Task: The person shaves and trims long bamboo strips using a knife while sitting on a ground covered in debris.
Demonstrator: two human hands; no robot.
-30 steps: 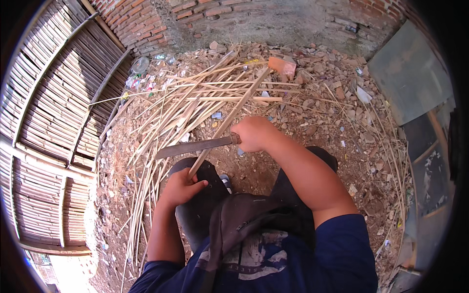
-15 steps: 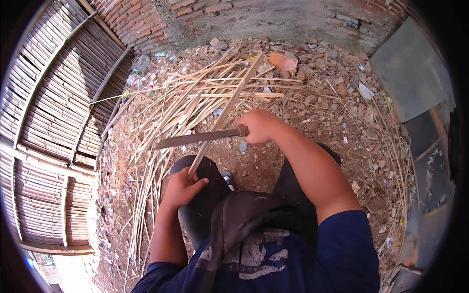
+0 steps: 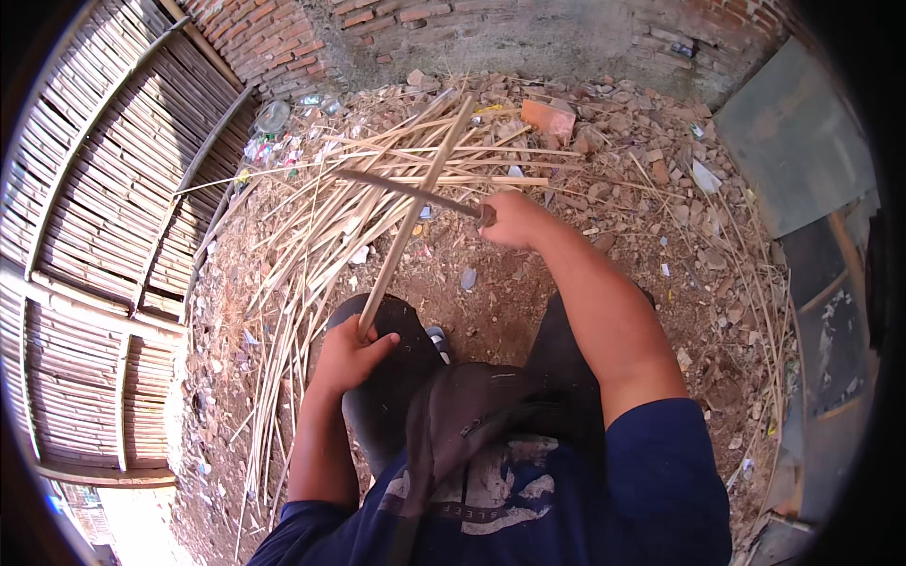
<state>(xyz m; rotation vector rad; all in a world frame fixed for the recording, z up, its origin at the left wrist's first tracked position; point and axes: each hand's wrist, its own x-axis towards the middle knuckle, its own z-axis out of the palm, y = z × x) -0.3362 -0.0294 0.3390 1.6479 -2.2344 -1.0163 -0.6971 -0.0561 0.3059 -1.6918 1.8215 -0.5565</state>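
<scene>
Woven bamboo panel (image 3: pixel 104 236) filling the left side, brick wall (image 3: pixel 491 38) across the far edge, grey sheet (image 3: pixel 793 132) leaning at the right. Heap of pale bamboo strips (image 3: pixel 311 236) spread over rubble-strewn dirt from far centre down to near left, with a lone brick (image 3: pixel 549 117) at its far right edge. Dark trouser knees in the near centre. One long bamboo slat (image 3: pixel 411 208) running from the left knee up and away over the heap, near end pinched in the left hand (image 3: pixel 347 358), fingers curled shut around it against the knee. Right hand (image 3: pixel 514 219) clenched tight on the handle of a long-bladed knife (image 3: pixel 406 191), blade pointing left and lying across the slat at its far half. Looks like shaving or splitting the slat, mid-stroke with the edge pushed well out; likely calls next for a steady grip at the knee and a clean draw of the blade back toward the near end for another pass. Against half a second earlier: knife carried farther away along the slat, blade tilted more steeply, right arm stretched out; left hand unchanged on the knee.
</scene>
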